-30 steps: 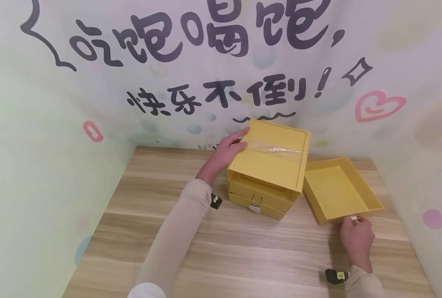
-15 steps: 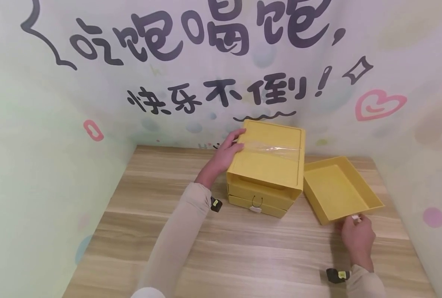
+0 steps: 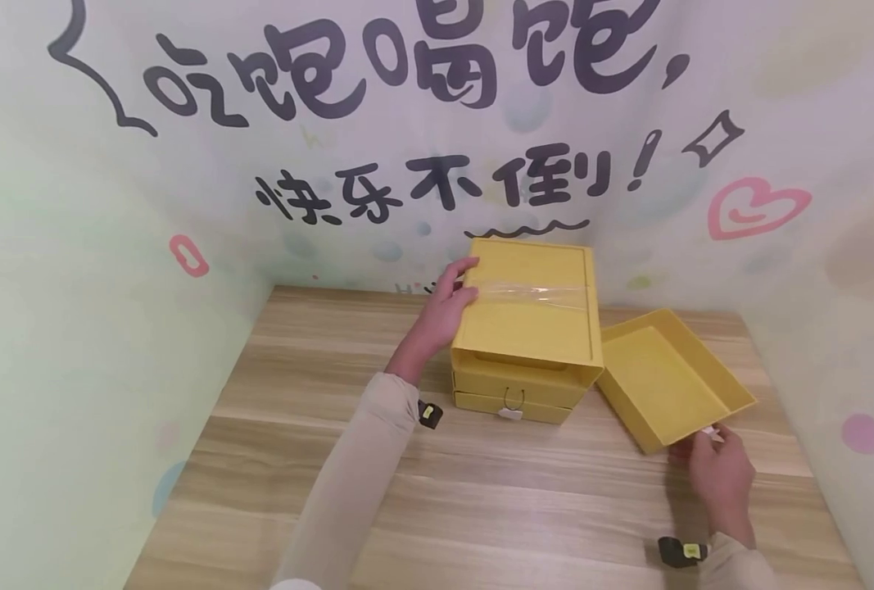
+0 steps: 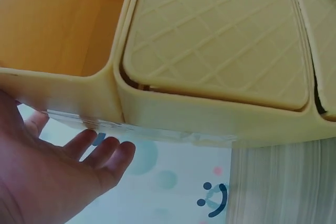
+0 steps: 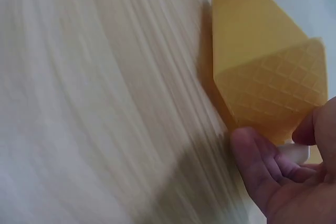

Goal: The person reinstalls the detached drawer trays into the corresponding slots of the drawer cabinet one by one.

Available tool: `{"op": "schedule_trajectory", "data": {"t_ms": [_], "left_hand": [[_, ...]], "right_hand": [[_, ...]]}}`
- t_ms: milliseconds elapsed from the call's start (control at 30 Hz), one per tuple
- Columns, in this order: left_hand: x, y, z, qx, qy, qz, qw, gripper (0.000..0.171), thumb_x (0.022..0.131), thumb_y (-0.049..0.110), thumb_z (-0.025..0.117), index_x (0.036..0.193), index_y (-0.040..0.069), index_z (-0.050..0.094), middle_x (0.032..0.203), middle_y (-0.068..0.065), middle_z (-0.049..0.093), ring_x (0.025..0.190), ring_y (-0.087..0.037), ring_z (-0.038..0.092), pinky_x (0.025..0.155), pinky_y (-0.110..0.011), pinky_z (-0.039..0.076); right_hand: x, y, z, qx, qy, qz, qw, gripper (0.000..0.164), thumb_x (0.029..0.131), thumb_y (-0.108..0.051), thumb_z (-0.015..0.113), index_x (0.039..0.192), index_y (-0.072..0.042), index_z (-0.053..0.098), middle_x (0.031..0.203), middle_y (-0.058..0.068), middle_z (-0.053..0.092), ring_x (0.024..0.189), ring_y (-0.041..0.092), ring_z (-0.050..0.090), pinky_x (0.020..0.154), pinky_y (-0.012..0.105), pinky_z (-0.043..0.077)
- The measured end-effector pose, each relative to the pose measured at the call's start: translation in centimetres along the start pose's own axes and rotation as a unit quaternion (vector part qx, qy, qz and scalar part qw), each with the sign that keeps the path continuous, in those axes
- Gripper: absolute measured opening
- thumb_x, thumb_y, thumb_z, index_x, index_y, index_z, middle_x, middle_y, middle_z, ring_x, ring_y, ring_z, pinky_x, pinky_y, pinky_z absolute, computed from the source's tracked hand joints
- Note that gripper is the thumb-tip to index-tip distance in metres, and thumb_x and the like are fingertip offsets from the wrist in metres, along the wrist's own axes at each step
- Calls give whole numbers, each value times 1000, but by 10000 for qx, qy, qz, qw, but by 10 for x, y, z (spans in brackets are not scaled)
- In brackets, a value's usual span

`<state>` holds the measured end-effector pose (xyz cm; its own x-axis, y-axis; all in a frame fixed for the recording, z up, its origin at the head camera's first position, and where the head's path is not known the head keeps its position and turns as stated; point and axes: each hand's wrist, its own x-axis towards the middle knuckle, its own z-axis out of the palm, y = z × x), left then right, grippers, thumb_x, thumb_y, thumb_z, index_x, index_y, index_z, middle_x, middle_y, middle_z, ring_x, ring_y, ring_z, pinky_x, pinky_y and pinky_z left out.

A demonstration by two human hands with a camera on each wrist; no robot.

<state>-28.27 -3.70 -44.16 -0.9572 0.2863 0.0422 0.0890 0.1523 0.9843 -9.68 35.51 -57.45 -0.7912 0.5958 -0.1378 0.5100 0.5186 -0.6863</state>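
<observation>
A yellow drawer cabinet point(image 3: 528, 315) stands on the table by the back wall, clear tape across its top. Its uppermost slot is vacant, and closed drawers point(image 3: 513, 401) with a cord loop and white tag sit below. My left hand point(image 3: 440, 319) touches the cabinet's left side with spread, slightly bent fingers. To the right, a pulled-out yellow drawer point(image 3: 668, 385) has nothing inside. Its front has a diamond pattern, seen in the right wrist view. My right hand point(image 3: 722, 471) pinches the white knob point(image 5: 295, 152) on that front between thumb and fingers.
The wood-grain table point(image 3: 518, 508) is bounded at the back by a printed wall point(image 3: 378, 254) and by walls on both sides. The cabinet's right side stands close to the loose drawer's left edge.
The cabinet has turned a little, its back swinging left so that its front faces me more squarely. The loose drawer has turned slightly, and my right hand has shifted a little right with it.
</observation>
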Motion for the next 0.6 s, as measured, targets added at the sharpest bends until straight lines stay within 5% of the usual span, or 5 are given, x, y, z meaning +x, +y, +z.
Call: {"op": "schedule_trajectory", "data": {"t_ms": [133,433,600], "left_hand": [[-6,3,0,397,203,-14,9990,50,102,22,45,152,24,41,163,-5,29,142,-31,39,116,-51,40],[-17,5,6,485,738,-122,9960,51,101,22,44,151,25,41,165,-5,27,138,-32,44,118,-53,37],[-21,6,9,878,1072,-62,9903,54,98,22,44,152,22,44,171,-6,20,152,-31,31,126,-54,26]], "right_hand": [[1,-2,-7,-47,-157,67,9998,61,101,-23,31,150,12,36,132,37,57,131,55,49,104,62,41],[-1,-7,-14,31,-394,181,9991,63,102,-25,30,154,11,29,138,38,52,136,54,45,106,61,41],[1,-7,-16,41,-395,122,9991,62,102,-24,29,154,11,28,139,38,52,138,54,43,108,61,39]]}}
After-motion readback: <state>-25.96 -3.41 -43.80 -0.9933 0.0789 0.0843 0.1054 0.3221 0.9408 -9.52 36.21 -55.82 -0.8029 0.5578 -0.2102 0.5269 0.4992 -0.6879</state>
